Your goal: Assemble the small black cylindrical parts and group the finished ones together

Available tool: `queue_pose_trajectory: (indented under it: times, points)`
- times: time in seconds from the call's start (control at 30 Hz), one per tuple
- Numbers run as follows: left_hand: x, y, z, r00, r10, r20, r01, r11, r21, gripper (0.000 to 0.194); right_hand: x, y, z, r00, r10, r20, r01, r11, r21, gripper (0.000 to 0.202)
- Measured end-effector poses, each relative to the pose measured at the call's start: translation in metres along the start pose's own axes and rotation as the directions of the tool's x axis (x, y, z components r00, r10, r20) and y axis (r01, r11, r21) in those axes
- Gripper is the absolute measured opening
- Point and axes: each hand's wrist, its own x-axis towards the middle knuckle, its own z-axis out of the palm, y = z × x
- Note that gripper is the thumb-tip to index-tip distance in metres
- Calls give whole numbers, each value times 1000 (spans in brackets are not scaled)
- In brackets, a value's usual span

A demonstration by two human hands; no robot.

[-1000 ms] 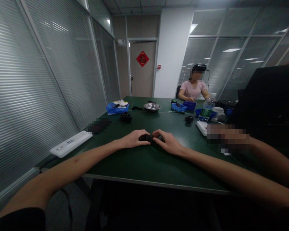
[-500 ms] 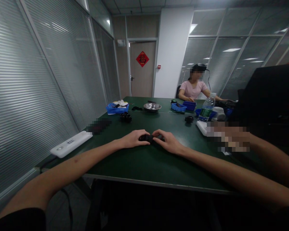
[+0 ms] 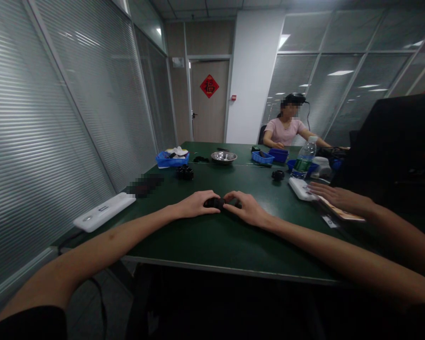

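Note:
Over the green table, my left hand [image 3: 198,204] has its fingers and thumb closed around a small black cylindrical part [image 3: 215,203]. From the other side my right hand [image 3: 248,208] reaches in, thumb and forefinger curved together at the right end of that part. A bit of dark material [image 3: 238,205] shows beneath the right palm; whether it belongs to the same piece is unclear. The fingers cover much of the part. Beyond the hands lie a cluster of black round parts [image 3: 184,173] on the left and another black part [image 3: 278,175] on the right.
A metal bowl [image 3: 224,157] sits farther back, between a filled blue basket [image 3: 173,159] and a smaller blue basket [image 3: 262,157]. To the right are a water bottle [image 3: 304,158], a white device [image 3: 301,189] and another person's hand [image 3: 343,198]. A person [image 3: 286,130] sits opposite.
My right fingertips have shifted slightly at the black part's end, while my left hand stays put. At the right, the other person's hand has moved a little.

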Motion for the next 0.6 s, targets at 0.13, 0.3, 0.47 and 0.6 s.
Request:
queue_pose_trajectory:
  times: [0.13,0.3,0.47,0.6]
  points:
    - [0,0,0,1000,-12,-1,12,1000,-7,48,0,-4,-1,1000,-22,-4,22,999,24,30]
    - [0,1,-1,1000,-4,5,4,1000,5,48,1,-2,2,1000,-11,-4,11,999,-37,29]
    - [0,-2,1,1000,3,-1,-3,1000,5,46,1,-1,0,999,-24,29,24,1000,-14,30]
    - [0,-3,2,1000,13,-7,-13,1000,18,45,2,-3,0,1000,-10,12,10,999,-37,31]
